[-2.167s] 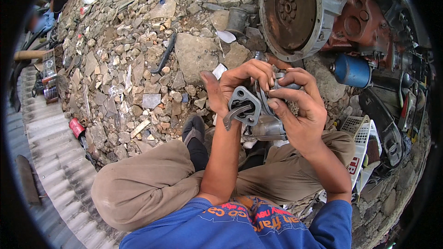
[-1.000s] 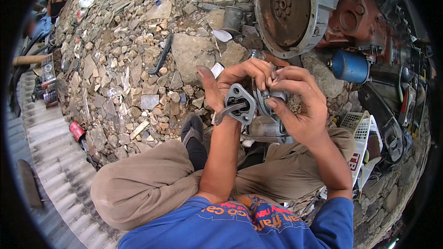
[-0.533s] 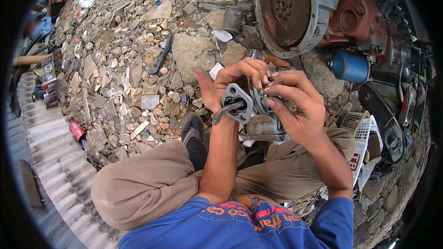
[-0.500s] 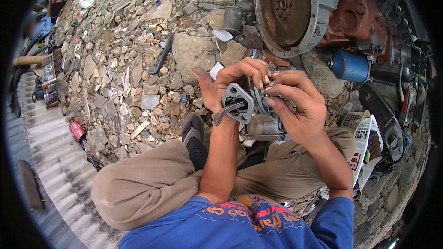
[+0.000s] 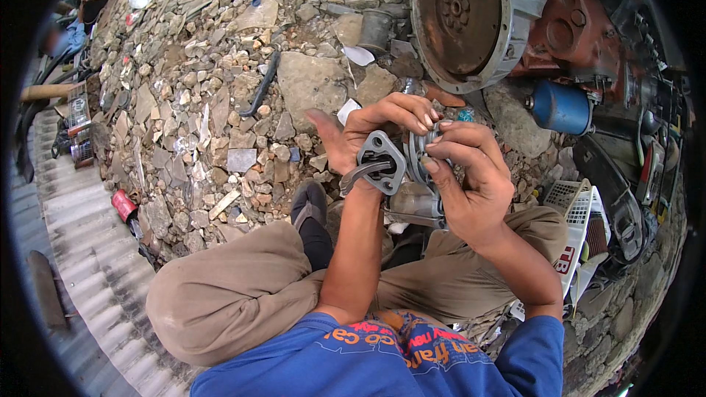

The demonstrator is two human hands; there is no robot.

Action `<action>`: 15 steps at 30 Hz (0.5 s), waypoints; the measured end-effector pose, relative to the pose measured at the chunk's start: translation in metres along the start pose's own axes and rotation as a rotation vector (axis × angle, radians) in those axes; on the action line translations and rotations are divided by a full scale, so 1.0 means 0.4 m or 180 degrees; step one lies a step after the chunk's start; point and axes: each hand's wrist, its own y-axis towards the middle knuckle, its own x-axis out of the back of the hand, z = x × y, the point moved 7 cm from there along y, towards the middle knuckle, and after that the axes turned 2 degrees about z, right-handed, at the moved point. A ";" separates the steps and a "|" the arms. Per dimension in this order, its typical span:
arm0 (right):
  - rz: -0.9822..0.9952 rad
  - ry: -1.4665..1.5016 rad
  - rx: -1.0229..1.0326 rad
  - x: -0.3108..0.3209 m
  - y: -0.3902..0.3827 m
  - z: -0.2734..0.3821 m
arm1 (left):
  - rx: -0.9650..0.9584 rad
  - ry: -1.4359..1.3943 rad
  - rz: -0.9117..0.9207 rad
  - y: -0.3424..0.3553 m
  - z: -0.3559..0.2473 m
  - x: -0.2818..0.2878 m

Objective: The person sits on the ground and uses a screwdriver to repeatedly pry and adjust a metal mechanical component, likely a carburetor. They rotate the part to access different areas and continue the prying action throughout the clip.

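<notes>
A grey metal fuel pump point(image 5: 398, 167) is held up over my lap, its flange with two bolt holes facing left and a curved lever point(image 5: 359, 175) sticking out of it. My left hand point(image 5: 370, 117) is closed around its far side, fingers bent over the top and thumb sticking out to the left. Against the round ribbed body, my right hand point(image 5: 478, 187) presses its thumb and fingertips along the rim. Anything small between those fingertips is hidden. Below the pump, a rounded metal piece point(image 5: 415, 204) shows between my knees, partly covered by my hands.
A large engine with a round flywheel housing point(image 5: 471, 66) stands at the far right, with a blue canister filter point(image 5: 561, 107) beside it. A white plastic basket point(image 5: 581, 213) sits by my right knee. Stony rubble point(image 5: 191, 117) covers the ground; corrugated sheeting point(image 5: 81, 228) lies left. Another person is at far left.
My right hand has shifted slightly left and down along the pump's rim, its fingers curling closer. The pump has turned a little in my left hand, which keeps its hold.
</notes>
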 end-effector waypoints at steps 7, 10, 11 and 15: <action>0.0006 0.0041 -0.0049 0.001 0.000 -0.004 | -0.0072 -0.0104 0.0007 0.002 0.000 -0.002; 0.0041 0.0024 -0.0002 0.002 0.003 -0.003 | -0.0032 -0.0026 0.0027 0.000 0.002 0.003; 0.0055 0.0019 0.0022 0.001 0.004 -0.002 | -0.0054 -0.0121 -0.0030 0.000 0.003 0.001; 0.0122 -0.0028 -0.0049 -0.002 0.016 -0.003 | -0.0048 -0.0082 0.0095 0.001 0.009 0.012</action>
